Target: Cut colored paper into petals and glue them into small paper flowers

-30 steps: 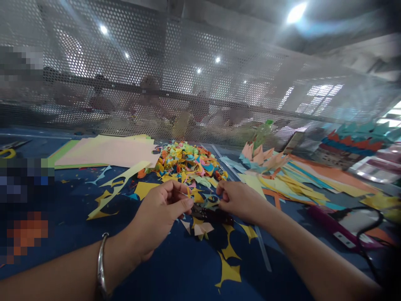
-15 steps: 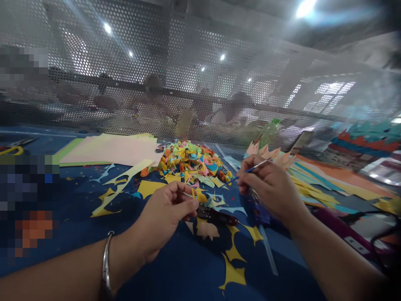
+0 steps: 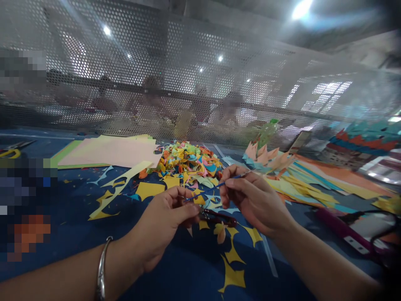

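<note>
The right hand [image 3: 255, 198] grips a thin blue stick [image 3: 208, 191] between its thumb and fingers. This stick is above the middle of the tabletop [image 3: 175, 278], slanting down towards the left hand [image 3: 169, 215], and its lower end reaches the left fingertips; if it touches them, I cannot tell. The left fingers are bent and brought close to the thumb, but what they may pinch is hidden from me.

Below the two hands lies a tool with a dark red handle [image 3: 222, 218], and nearer to the person there are yellow paper offcuts [image 3: 233, 278]. Towards the far edge of the tabletop, where a perforated screen [image 3: 140, 54] stands, are a heap of small paper pieces [image 3: 188, 161] and, to its left, a stack of pale sheets [image 3: 106, 151].

In my judgement, the stick could slip or turn, because it is so thin and held in a pinch only. Its end could also poke the left fingers if the right hand pushes too quickly. A sleeveless forearm [image 3: 300, 242] sweeping low could scatter the light offcuts.
</note>
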The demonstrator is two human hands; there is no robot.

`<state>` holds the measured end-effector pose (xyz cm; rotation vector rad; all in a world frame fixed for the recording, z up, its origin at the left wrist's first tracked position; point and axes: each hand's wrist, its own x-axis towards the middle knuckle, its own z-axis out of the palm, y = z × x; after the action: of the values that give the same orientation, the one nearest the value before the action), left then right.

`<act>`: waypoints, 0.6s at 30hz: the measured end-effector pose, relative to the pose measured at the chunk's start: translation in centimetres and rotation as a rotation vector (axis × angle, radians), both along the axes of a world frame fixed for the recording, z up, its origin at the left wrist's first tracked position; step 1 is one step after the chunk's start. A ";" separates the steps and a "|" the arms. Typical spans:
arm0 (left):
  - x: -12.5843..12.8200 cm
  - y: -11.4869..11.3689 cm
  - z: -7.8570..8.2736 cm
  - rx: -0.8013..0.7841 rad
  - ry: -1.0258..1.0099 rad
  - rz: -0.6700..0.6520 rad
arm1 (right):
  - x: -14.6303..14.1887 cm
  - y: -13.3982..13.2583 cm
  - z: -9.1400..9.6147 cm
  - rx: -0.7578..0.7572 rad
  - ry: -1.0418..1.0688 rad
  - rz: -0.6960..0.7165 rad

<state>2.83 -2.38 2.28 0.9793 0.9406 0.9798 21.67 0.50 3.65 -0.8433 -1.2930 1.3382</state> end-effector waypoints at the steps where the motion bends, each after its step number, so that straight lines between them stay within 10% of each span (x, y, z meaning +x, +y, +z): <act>1: 0.0 -0.1 0.0 -0.006 -0.005 -0.002 | -0.1 0.0 -0.1 0.000 0.003 -0.001; 18: 0.0 -0.4 0.8 -0.158 -0.117 0.068 | -0.4 -0.8 0.1 -0.052 0.005 -0.011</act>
<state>2.80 -2.80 3.13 0.7538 0.9430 0.9930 21.29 -0.25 3.77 -0.8816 -1.2527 1.3696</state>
